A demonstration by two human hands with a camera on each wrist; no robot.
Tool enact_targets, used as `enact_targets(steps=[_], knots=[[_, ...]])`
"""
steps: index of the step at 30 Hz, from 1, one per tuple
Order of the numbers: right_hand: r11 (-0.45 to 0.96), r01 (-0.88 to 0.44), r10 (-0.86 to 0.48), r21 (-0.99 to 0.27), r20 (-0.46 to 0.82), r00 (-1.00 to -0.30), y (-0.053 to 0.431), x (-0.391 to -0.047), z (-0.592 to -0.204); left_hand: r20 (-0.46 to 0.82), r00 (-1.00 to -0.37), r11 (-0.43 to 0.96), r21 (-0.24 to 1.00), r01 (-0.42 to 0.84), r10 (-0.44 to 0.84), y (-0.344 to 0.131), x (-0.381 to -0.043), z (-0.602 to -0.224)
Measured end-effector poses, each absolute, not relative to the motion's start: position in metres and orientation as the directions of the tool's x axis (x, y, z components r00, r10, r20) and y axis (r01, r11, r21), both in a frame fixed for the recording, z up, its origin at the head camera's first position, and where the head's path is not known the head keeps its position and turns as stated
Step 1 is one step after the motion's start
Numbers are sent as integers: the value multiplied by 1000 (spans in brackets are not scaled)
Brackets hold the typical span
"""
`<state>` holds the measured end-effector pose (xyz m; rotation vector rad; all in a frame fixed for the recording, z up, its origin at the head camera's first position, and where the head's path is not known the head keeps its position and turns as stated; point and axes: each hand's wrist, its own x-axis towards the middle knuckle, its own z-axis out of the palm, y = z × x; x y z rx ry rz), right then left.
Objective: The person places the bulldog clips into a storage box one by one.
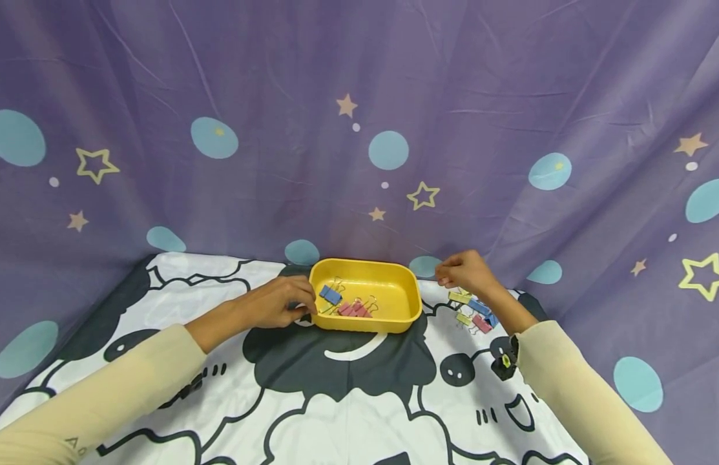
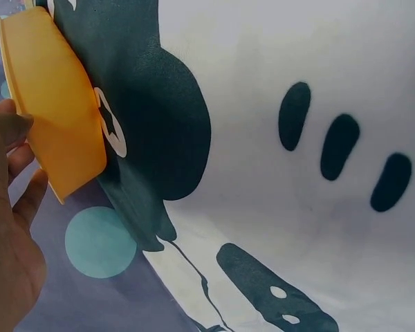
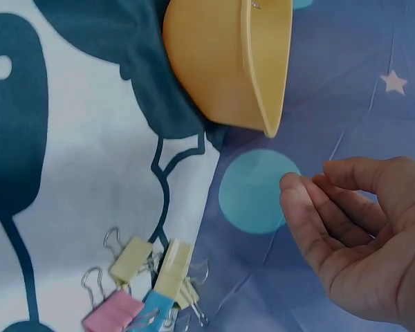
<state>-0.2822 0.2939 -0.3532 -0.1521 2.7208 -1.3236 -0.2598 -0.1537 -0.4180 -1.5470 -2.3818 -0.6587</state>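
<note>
A yellow plastic box [image 1: 367,327] stands on the patterned cloth. Inside it lie a blue binder clip [image 1: 331,295] and pink binder clips [image 1: 356,309]. My left hand [image 1: 285,301] grips the box's left end; in the left wrist view, the thumb and fingers meet its rim. Past the right end of the box, my right hand [image 1: 466,271] is raised with loosely curled fingers and nothing visible between them. Below it on the cloth is a loose group of binder clips: yellow [image 3: 171,268], pink [image 3: 113,311] and blue [image 3: 152,310], some overlapping.
The black-and-white cartoon cloth [image 1: 347,420] covers the table. Right behind the box hangs a purple curtain [image 1: 312,194] with stars and blue ovals. A small dark item with a yellow-green mark [image 1: 506,361] is by the right sleeve.
</note>
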Motion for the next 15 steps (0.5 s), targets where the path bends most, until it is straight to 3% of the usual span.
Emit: enact_targets(steps=[9,15], knots=[[666,-55,-113,-744,-27,-993,318,-277,-357,390,-449,365,272,890,804,-154,-257,-418],[668,-59,-103,-742,-14,-995,334,-273,-358,419,-417,340,247,907,807,-153,-259,-418]])
